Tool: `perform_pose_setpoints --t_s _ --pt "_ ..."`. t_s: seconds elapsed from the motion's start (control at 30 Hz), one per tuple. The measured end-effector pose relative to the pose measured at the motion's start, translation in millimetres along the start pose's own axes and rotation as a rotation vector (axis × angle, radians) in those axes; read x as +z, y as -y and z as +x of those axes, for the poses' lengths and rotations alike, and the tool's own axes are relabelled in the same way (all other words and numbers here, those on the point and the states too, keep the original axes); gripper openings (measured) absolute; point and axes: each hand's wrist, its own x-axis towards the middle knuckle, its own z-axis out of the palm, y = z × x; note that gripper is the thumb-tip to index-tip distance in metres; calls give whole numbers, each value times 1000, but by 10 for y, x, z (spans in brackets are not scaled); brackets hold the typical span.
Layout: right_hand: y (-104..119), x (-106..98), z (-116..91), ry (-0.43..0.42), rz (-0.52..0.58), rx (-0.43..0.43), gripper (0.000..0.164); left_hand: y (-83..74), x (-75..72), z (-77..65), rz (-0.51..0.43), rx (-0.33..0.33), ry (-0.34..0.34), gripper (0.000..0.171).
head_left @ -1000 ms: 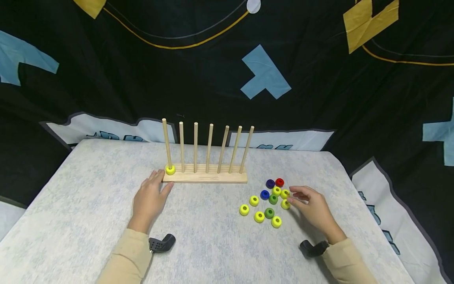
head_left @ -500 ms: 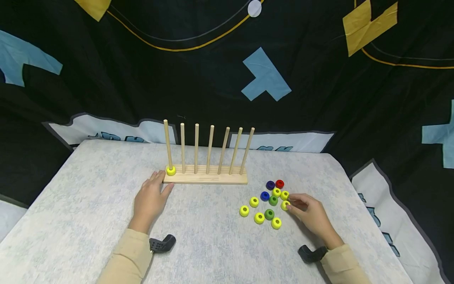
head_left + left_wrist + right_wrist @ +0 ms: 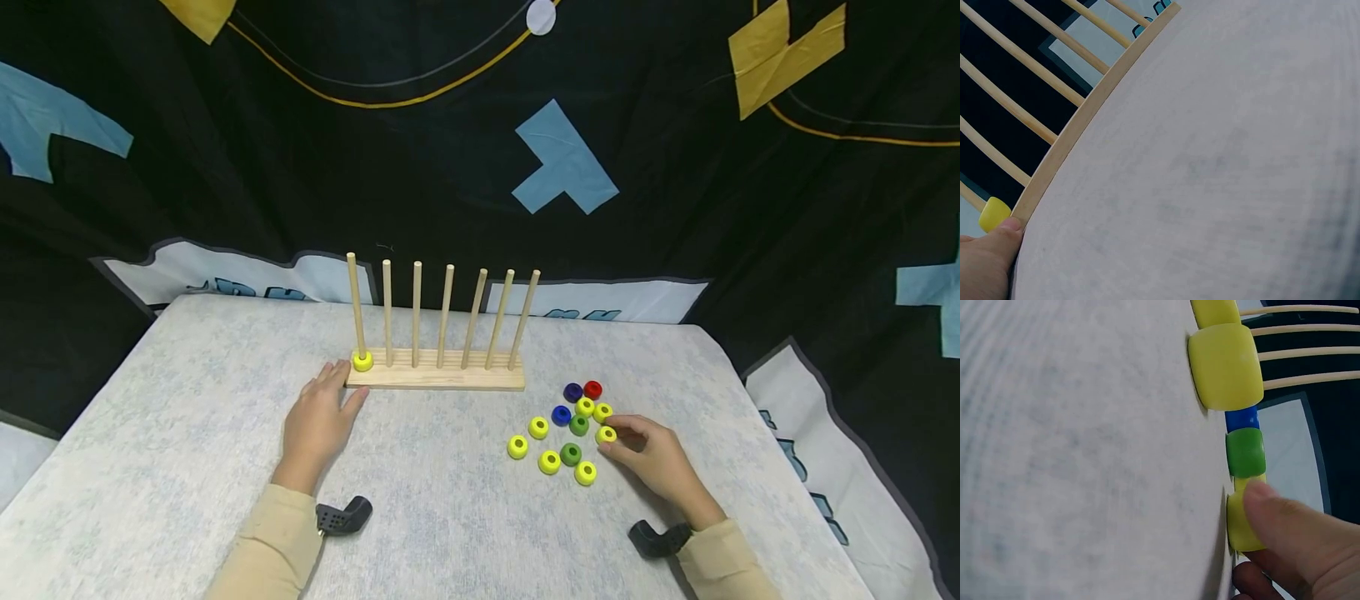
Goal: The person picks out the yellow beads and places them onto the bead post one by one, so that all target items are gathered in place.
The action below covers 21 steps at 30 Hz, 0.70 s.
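My left hand [image 3: 318, 425] rests against the left end of a wooden peg rack [image 3: 435, 379], its fingers fairly straight and the thumb at the front edge. One yellow bead [image 3: 363, 362] sits at the foot of the leftmost peg; the left wrist view shows the thumb [image 3: 1009, 228] just below it. On the right, my right hand [image 3: 660, 462] pinches another yellow bead [image 3: 606, 434] between thumb and forefinger, at table level. The right wrist view shows the thumb on the side of that bead [image 3: 1241, 528]; the other fingers are partly hidden.
Around the right hand lie loose beads: a red bead [image 3: 592, 390], a purple bead [image 3: 573, 392], a blue bead [image 3: 561, 416], green beads [image 3: 571, 454] and several yellow ones [image 3: 517, 447]. A black patterned cloth [image 3: 450, 183] hangs behind the table [image 3: 420, 500].
The right hand has moved slightly left and down, and its thumb and forefinger have closed on a yellow bead. The left hand stays at the peg rack.
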Motion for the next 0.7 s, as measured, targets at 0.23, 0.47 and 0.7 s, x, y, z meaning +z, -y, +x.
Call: perform_pose_setpoints --t_s 0.23,0.47,0.7 --pt "20 2 2 14 -1 38 39 11 -8 -9 -2 -6 2 62" --pt "57 -29 25 -5 73 21 38 22 5 -7 -5 -1 1 62" --pt "251 -66 121 -81 105 -72 35 12 8 3 0 -2 -2 62"
